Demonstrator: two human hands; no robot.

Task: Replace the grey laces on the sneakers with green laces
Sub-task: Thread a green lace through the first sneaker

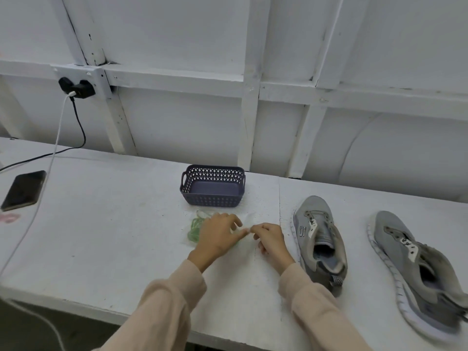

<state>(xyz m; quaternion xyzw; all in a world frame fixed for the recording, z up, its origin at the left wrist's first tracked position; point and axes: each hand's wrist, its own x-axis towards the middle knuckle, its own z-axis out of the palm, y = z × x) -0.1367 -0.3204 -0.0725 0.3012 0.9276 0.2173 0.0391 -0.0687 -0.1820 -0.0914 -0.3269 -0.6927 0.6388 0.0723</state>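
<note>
Sneaker tongue marks blurred; nothing legible.

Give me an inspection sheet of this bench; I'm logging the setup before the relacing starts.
Surface: white table, speckled, with a seam running front to back.
Job's things: inner sneaker and outer sneaker, both grey, side by side at the right, eyelets apparently empty; green laces inside a clear bag.
Clutter: dark basket, empty, behind the hands; phone at the left.
Hands: left hand and right hand both seem to pinch the clear bag's edge.
Cables: white cable and black cable drop from a wall plug; the white one crosses the table past the phone.
Surroundings: white panelled wall.
</note>
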